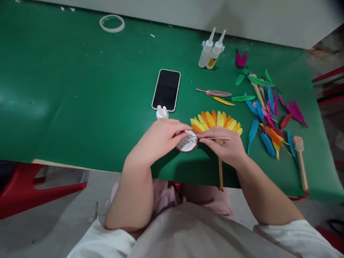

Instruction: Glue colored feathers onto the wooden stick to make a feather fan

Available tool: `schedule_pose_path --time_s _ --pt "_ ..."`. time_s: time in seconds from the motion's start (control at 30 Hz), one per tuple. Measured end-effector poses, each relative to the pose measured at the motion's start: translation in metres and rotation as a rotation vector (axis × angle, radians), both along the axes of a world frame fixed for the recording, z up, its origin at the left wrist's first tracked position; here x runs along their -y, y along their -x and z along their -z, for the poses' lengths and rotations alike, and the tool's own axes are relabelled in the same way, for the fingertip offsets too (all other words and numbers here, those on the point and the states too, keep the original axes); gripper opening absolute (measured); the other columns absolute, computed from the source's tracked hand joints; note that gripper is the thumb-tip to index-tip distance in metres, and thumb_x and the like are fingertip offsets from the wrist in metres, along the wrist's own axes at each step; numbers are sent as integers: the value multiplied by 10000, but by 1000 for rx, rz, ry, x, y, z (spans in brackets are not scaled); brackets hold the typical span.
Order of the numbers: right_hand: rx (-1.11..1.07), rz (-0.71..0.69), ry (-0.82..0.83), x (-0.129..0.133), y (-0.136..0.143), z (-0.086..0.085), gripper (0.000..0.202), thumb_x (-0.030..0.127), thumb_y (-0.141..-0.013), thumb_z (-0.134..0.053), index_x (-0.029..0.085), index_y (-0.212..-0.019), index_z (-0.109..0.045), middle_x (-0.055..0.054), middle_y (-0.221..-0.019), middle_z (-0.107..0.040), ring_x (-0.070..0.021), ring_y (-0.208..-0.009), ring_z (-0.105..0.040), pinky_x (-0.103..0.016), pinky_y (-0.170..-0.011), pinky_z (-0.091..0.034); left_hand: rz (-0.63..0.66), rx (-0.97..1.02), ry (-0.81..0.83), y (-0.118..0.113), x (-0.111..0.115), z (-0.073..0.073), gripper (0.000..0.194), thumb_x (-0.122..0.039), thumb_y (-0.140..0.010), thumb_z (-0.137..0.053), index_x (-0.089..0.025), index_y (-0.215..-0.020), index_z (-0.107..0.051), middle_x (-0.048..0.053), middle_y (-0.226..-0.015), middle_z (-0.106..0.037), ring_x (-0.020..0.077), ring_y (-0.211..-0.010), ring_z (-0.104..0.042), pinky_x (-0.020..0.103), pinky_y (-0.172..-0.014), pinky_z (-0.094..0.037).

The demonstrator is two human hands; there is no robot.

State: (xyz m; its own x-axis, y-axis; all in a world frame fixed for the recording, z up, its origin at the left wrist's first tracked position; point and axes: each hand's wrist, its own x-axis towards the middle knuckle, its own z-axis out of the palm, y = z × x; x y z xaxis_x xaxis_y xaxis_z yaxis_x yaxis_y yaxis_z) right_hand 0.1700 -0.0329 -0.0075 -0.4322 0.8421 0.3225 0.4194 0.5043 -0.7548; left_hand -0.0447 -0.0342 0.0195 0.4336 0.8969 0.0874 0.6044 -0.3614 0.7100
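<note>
A round white disc with a red rim (187,143) lies near the table's front edge. My left hand (172,134) rests over its upper left side, fingers pressed together at the rim; what they pinch is too small to tell. My right hand (224,143) holds thin metal tweezers (219,138), whose tips point left over the disc. Partly under my right hand lies a fan of yellow and orange feathers (209,119), its wooden handle (220,172) reaching the table edge. A small white bottle (162,112) stands just behind my left hand.
Behind the bottle lies a phone (166,89). Two glue bottles (209,53) stand at the back. Loose coloured feathers (264,118) and a wooden stick (301,161) cover the right side. A tape ring (112,23) is at the back left, a red stool (32,188) at the lower left.
</note>
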Motion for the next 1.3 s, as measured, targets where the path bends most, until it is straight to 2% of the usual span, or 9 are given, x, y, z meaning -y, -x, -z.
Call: schedule_pose_path --time_s 0.07,0.17,0.33,0.5,0.87,1.07,1.17,1.3 --pt "-19 28 21 0 0 -2 79 174 -799 -660 212 -810 -728 -16 -768 -750 -150 -704 -686 -275 -660 -539 90 -90 76 -2 -4 3 215 -202 -873 -558 -226 -1027 -706 -2 -871 -705 123 -773 -622 236 -662 -428" --pt "-32 57 41 1 1 -4 86 173 -793 -662 223 -796 -732 -5 -764 -750 -146 -695 -684 -271 -658 -542 122 -119 130 -5 -6 5 225 -194 -874 -547 -228 -1042 -693 0 -916 -698 126 -797 -615 239 -679 -414" --pt "-35 67 70 1 1 -5 88 174 -785 -666 227 -790 -736 -3 -767 -751 -150 -701 -685 -276 -667 -544 95 -184 111 -9 -8 9 192 -227 -880 -528 -208 -961 -701 11 -905 -693 143 -781 -604 253 -655 -394" --pt "-44 82 92 1 1 -4 83 180 -778 -671 229 -782 -738 -5 -770 -749 -153 -709 -686 -279 -670 -545 130 -233 96 -12 -9 13 179 -245 -866 -518 -203 -903 -689 11 -847 -671 141 -732 -582 258 -626 -372" --pt "-13 121 123 1 -1 -4 68 218 -783 -672 225 -793 -739 -14 -788 -747 -162 -729 -688 -282 -671 -543 81 -336 64 -14 -6 8 96 -216 -755 -506 -187 -728 -593 -4 -710 -610 137 -632 -516 267 -544 -296" --pt "10 62 135 -1 0 1 76 218 -788 -665 224 -801 -739 -17 -807 -753 -172 -757 -700 -301 -712 -558 61 -393 56 -11 -4 8 198 -289 -815 -461 -179 -711 -587 29 -712 -633 150 -623 -533 277 -524 -278" --pt "-4 97 164 -2 1 0 77 212 -784 -667 227 -803 -740 -17 -816 -754 -170 -758 -701 -288 -690 -562 50 -405 60 -9 -2 7 216 -299 -822 -463 -183 -726 -619 33 -731 -646 147 -612 -533 275 -511 -272" --pt "-72 123 208 -1 0 -2 75 198 -765 -685 223 -803 -745 -16 -805 -754 -164 -746 -699 -265 -649 -561 38 -377 112 -7 -1 5 192 -287 -814 -506 -222 -873 -677 19 -770 -675 152 -626 -552 268 -508 -291"
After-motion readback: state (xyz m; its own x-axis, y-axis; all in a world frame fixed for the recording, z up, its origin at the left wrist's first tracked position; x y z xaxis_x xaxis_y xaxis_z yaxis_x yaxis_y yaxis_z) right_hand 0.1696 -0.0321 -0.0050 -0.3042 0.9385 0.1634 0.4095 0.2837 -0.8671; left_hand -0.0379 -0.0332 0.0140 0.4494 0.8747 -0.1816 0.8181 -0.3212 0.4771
